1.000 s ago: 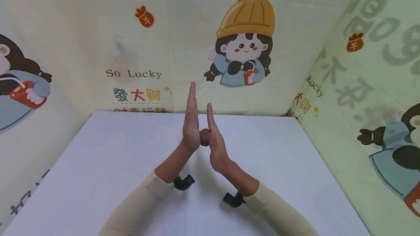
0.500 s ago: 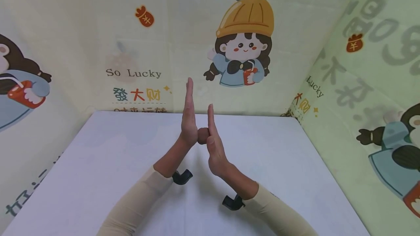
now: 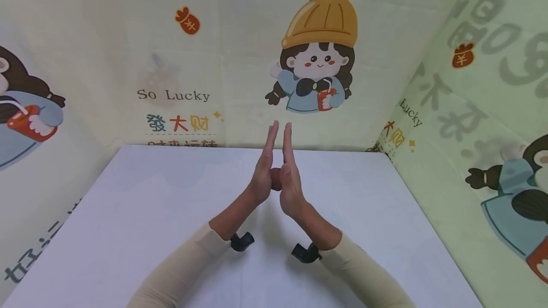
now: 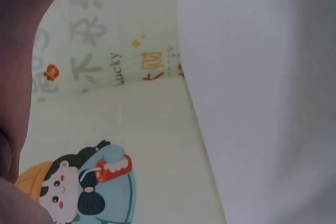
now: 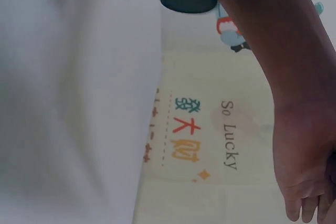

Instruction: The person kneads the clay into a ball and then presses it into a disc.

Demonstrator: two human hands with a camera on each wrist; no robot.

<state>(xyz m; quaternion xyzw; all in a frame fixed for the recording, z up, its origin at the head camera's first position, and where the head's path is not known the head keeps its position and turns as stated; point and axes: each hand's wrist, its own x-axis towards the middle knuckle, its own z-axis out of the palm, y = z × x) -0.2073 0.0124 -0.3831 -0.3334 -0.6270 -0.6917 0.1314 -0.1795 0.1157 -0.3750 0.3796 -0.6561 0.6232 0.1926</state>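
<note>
A small brown ball [image 3: 276, 179], like a lump of clay, is pressed between the two palms above the table in the head view. My left hand [image 3: 262, 177] is upright with its fingers straight, its palm against the ball's left side. Facing it, my right hand [image 3: 291, 187] also has straight fingers and touches the ball from the right, covering part of it. The fingertips of both hands point up and away, a narrow gap between them. At the right wrist view's edge, a dark bit of the ball [image 5: 331, 167] shows beside an open palm.
A white table [image 3: 171, 194] spreads beneath the hands. Printed cloth [image 3: 239, 51] with cartoon figures and lettering hangs behind and along both sides. Black wrist cameras hang below the left sleeve [image 3: 188, 260] and the right sleeve [image 3: 364, 270].
The left hand first slides forward slightly, then comes back and to the right. The right hand moves forward and right, so fingertips are nearly level. The ball shifts right between the palms.
</note>
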